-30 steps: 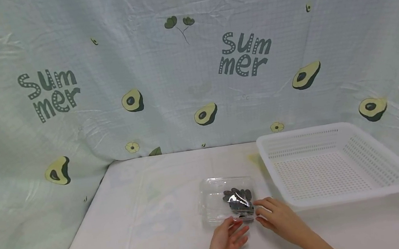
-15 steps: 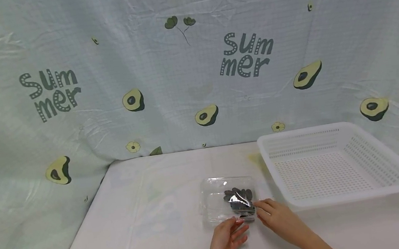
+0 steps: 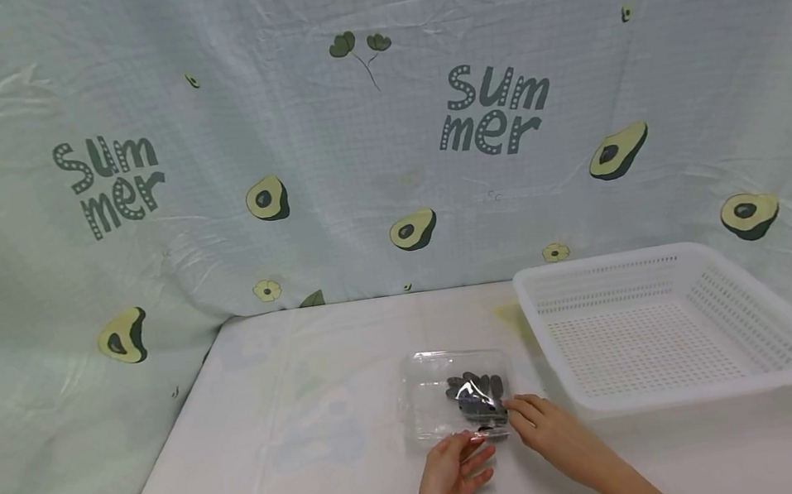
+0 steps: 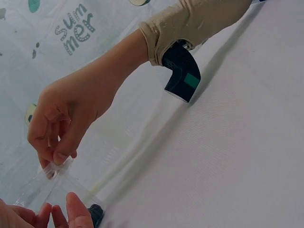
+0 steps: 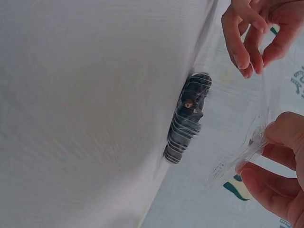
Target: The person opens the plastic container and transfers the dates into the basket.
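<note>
A clear plastic clamshell box (image 3: 427, 401) sits on the white table, with several dark oval fruits (image 3: 477, 393) gathered in its right part. At the front right corner, my right hand (image 3: 546, 427) pinches the lid's edge between thumb and fingers. My left hand (image 3: 450, 473) holds the front edge with thumb and index finger, its other fingers loosely spread. In the right wrist view the lid (image 5: 247, 149) stands raised off the ribbed base, where the fruits (image 5: 185, 121) lie. The left wrist view shows the right hand (image 4: 66, 114) gripping the thin plastic from above.
A white perforated plastic basket (image 3: 552, 351) stands at the right, just behind the right hand. Pale cloth (image 3: 312, 124) printed with avocados hangs behind the white table (image 3: 306, 476). On the right forearm is a dark device (image 4: 183, 76) at the cuff.
My right hand's spread fingers have drawn together onto the box's front right corner. The left hand has hardly moved, and the head view has shifted slightly.
</note>
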A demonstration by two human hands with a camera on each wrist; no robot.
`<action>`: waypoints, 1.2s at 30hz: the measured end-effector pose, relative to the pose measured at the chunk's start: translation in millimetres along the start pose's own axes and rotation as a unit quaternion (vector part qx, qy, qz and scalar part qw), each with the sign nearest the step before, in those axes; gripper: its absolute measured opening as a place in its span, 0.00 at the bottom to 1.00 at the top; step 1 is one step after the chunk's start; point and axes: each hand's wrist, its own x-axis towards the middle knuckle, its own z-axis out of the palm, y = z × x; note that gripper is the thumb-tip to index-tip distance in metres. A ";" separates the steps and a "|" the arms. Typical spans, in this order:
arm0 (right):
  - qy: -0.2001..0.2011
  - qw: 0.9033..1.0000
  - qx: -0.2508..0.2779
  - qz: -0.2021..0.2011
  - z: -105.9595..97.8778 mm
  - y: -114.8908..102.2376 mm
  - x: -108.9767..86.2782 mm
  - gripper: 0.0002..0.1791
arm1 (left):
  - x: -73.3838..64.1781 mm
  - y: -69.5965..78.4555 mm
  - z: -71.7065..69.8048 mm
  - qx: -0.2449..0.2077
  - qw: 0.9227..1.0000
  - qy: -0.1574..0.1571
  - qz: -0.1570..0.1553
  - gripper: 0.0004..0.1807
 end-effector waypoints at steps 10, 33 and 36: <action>-0.001 1.000 -0.002 0.005 0.2 0.1 1.2 0.30 | -1.0 1.7 0.3 0.004 1.000 0.006 -0.003 0.09; 0.071 0.996 0.037 0.025 -14.5 12.9 20.1 0.24 | -1.7 -2.0 0.5 -0.005 1.000 0.000 -0.020 0.09; 0.094 0.993 0.055 0.050 -14.6 16.4 25.0 0.21 | -2.0 -3.0 2.2 -0.005 1.000 -0.005 -0.016 0.10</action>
